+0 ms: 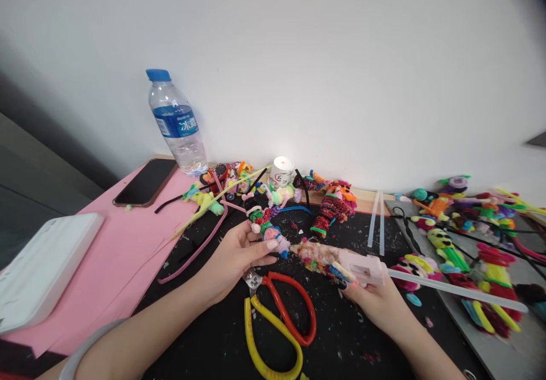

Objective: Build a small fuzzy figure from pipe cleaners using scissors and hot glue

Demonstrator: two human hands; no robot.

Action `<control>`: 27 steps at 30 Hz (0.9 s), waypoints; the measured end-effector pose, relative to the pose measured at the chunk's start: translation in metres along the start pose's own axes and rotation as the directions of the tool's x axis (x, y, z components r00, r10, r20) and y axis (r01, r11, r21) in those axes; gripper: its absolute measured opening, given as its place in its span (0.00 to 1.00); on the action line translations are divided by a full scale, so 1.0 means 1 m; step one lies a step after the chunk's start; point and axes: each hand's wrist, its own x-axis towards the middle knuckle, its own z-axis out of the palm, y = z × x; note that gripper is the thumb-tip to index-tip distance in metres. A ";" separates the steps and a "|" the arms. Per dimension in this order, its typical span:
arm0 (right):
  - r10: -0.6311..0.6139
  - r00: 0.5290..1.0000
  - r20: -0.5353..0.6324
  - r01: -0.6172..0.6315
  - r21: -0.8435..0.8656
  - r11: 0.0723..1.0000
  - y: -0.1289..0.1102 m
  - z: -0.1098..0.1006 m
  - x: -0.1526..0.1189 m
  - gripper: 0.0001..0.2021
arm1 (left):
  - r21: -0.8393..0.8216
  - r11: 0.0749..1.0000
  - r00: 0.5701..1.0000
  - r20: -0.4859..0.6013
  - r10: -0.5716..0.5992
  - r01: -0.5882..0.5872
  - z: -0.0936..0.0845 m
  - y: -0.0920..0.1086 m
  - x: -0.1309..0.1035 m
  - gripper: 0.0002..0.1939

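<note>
My left hand (239, 255) is closed around a small colorful fuzzy pipe-cleaner figure (272, 235) near the middle of the black mat. In my right hand (375, 300) is a pink glue gun (362, 266), its front wrapped in fuzzy multicolored material and a long translucent glue stick coming out of its back. The gun's nozzle points left, right beside the lower end of the figure; whether they touch is unclear. Below my hands lie scissors (310, 312) with one red and one yellow handle.
A water bottle (177, 124), a phone (145, 182) and a white box (46, 266) stand or lie at the left. A paper cup (281, 172) is by the wall. Several fuzzy figures lie behind my hands and on a grey board (486, 334); two glue sticks (372, 221) lean nearby.
</note>
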 end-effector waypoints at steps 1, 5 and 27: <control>-0.009 1.000 -0.011 0.009 0.001 1.000 -0.004 0.000 0.001 0.16 | 0.001 1.000 1.000 -0.001 -0.001 0.001 0.000 0.000 0.000 0.13; -0.121 0.985 0.123 0.117 0.043 0.992 -0.024 0.001 0.004 0.12 | 0.006 1.000 1.000 0.003 -0.011 0.011 0.000 0.000 0.000 0.14; 0.023 0.989 0.149 -0.017 -0.044 0.999 0.005 -0.002 -0.001 0.21 | -0.023 0.999 1.000 -0.002 -0.027 0.027 0.000 0.001 0.000 0.15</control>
